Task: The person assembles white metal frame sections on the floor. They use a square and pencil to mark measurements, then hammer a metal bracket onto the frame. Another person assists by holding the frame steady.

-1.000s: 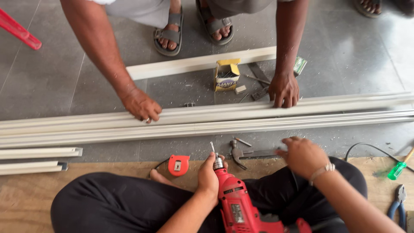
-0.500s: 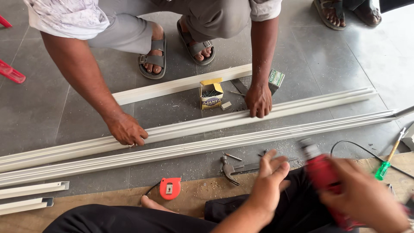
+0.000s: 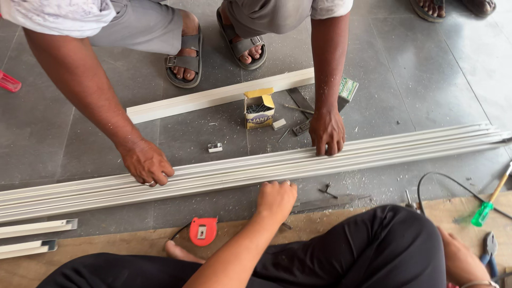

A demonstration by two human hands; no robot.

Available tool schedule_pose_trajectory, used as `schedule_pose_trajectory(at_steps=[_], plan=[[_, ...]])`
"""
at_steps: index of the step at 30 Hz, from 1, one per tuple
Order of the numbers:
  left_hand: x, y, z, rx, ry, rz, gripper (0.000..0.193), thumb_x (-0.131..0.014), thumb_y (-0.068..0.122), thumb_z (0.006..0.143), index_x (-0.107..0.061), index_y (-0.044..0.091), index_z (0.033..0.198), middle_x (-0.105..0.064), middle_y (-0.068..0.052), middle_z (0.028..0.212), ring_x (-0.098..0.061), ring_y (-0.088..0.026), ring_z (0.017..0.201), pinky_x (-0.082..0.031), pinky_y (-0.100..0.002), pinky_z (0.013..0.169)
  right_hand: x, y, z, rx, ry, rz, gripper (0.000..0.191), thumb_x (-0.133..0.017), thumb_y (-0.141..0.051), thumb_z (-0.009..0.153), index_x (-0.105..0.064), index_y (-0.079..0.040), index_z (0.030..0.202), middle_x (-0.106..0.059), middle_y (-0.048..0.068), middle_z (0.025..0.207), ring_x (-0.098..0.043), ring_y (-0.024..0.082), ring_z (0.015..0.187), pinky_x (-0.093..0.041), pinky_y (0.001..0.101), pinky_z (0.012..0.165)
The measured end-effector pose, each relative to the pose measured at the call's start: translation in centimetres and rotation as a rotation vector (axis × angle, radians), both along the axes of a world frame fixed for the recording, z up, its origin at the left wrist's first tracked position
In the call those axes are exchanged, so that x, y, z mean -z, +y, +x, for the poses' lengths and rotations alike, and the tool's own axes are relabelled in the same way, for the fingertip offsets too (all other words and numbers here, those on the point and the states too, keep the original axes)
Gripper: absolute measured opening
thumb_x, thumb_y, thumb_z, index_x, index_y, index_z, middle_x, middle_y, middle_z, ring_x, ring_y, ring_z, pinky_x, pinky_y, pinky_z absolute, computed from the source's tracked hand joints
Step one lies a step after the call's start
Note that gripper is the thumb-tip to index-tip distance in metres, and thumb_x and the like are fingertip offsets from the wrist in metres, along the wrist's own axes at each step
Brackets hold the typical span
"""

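Observation:
Several long white profiles [image 3: 400,146] lie side by side across the grey floor. My left hand [image 3: 276,200] is curled into a fist at their near edge, knuckles touching the closest one, with nothing visible in it. My right hand [image 3: 460,260] is low at the right, behind my knee in dark trousers; its fingers are hidden. A co-worker crouching opposite presses one hand [image 3: 146,162] and the other hand [image 3: 326,130] flat on the profiles.
A yellow box of screws [image 3: 259,109], a small green box [image 3: 348,88] and a short white profile [image 3: 213,98] lie beyond. A red tape measure [image 3: 203,231], a flat metal blade [image 3: 325,202], a black cable [image 3: 426,181], a green screwdriver [image 3: 482,213] and pliers [image 3: 488,248] lie near me.
My left hand let go of the red drill and moved forward to the profiles. My right hand took the drill and dropped low to the right; the drill has left the view.

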State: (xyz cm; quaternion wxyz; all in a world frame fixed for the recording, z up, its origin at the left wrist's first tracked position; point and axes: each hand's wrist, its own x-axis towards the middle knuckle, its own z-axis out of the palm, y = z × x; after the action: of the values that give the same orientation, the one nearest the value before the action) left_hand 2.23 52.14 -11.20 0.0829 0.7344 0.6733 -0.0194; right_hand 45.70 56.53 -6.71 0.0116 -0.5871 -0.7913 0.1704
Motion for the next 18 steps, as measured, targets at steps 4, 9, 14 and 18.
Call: schedule_pose_trajectory(at_steps=[4,9,14,18], plan=[[1.8,1.2,1.2,0.156,0.185,-0.018,0.013,-0.065,0.014,0.092,-0.074,0.014,0.102,-0.073,-0.003,0.097,-0.073,-0.025,0.082,-0.054,-0.043,0.066,-2.9,2.4,-1.1,0.149,-0.254,-0.181,0.063,-0.074,-0.033,0.083,-0.059,-0.025,0.143,-0.078,0.015,0.118,-0.077,0.032,0.11,-0.061,0.0416,0.096],[-1.2,0.2,0.1,0.204,0.005,0.204,0.018,-0.062,0.02,0.092,-0.068,0.008,0.104,-0.072,-0.009,0.095,-0.073,-0.024,0.071,-0.055,-0.042,0.056,-9.7,5.6,-11.6,0.172,0.154,0.093,0.047,-0.074,-0.026,0.087,-0.068,-0.013,0.132,-0.074,0.013,0.123,-0.073,0.028,0.109,-0.058,0.0404,0.092],[-7.7,-3.5,-1.1,-0.103,-0.581,0.146,0.017,-0.06,0.022,0.096,-0.061,0.008,0.104,-0.072,-0.01,0.089,-0.071,-0.026,0.069,-0.055,-0.045,0.061,-7.0,8.6,-29.8,-0.402,0.202,0.117,0.041,-0.07,-0.006,0.086,-0.065,-0.01,0.126,-0.069,0.01,0.112,-0.069,0.029,0.101,-0.058,0.0412,0.085],[-11.0,-7.6,-4.8,-0.407,-0.725,0.053,0.02,-0.065,0.027,0.093,-0.063,0.013,0.108,-0.078,-0.003,0.092,-0.075,-0.02,0.073,-0.058,-0.037,0.063,-3.2,12.9,-38.7,-0.498,-0.419,0.251,0.021,-0.057,-0.014,0.099,-0.065,-0.003,0.114,-0.064,0.018,0.12,-0.069,0.032,0.107,-0.063,0.0409,0.078]])
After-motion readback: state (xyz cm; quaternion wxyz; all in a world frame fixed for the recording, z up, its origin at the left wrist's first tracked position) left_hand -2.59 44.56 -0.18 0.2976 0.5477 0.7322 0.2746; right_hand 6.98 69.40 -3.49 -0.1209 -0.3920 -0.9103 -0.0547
